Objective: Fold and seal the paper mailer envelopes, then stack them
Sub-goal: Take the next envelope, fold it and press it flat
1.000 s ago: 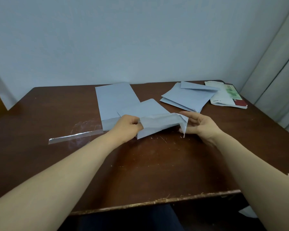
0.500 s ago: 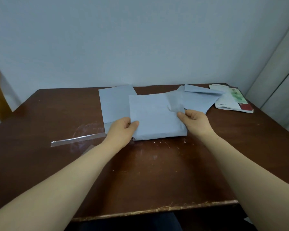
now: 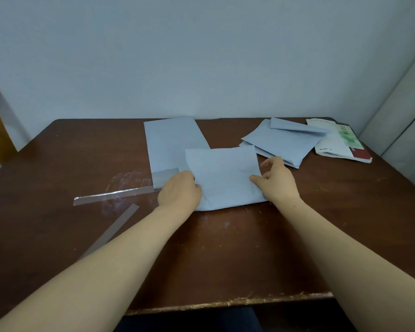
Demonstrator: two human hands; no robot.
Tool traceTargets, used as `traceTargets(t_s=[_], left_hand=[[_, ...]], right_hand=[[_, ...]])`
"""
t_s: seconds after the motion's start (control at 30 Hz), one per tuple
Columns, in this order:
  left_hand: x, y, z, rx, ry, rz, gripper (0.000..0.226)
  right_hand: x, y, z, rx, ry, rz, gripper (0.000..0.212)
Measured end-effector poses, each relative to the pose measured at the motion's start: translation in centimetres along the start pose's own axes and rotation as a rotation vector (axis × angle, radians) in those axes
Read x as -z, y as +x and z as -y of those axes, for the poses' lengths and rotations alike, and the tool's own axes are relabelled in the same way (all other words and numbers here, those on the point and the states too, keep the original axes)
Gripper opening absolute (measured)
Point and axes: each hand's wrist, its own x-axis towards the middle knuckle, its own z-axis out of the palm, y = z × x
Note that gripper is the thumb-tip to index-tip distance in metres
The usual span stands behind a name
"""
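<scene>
Half a second on, the folded mailer [image 3: 223, 178] has dropped from its tilt toward the camera and lies flat on the table [image 3: 225, 259], near the middle. It is pale blue-grey matte paper, roughly square, with soft creases and a rounded near edge. Its far left corner overlaps a long flat mailer [image 3: 173, 142] of the same paper, which shows a darker grey band at its near end. To the right, apart from both, sits a loose stack of folded mailers [image 3: 283, 144]. Beyond that lies a white booklet [image 3: 338, 142] with a green band and a dark red patch; its print is too small to read. Two clear glossy strips [image 3: 110, 195] lie on the scuffed dark brown wood at left.

The left hand [image 3: 179, 195] grips the folded mailer's left edge, knuckles up and fingers curled. The right hand [image 3: 277, 182] pinches the right edge, thumb on top.
</scene>
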Motion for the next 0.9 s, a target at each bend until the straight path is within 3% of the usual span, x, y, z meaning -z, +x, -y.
traceTargets(t_s=[0.17,0.43,0.7,0.9], left_hand=[[0.1,-0.2,-0.1,0.025,-0.012,0.002,0.012],[0.6,-0.4,0.5,0.052,-0.274,0.045,0.055],[0.2,-0.7,0.8,0.031,-0.160,-0.014,0.041],[0.3,-1.6,0.6,-0.002,-0.272,-0.039,0.051]], right_hand=[[-0.1,0.0,-0.1,0.091,-0.074,-0.012,0.019],[-0.6,0.4,-0.3,0.095,-0.080,0.032,0.013],[-1.1,0.6,0.1,0.070,-0.157,0.044,0.020],[-1.0,0.5,0.2,0.052,-0.175,0.050,0.022]])
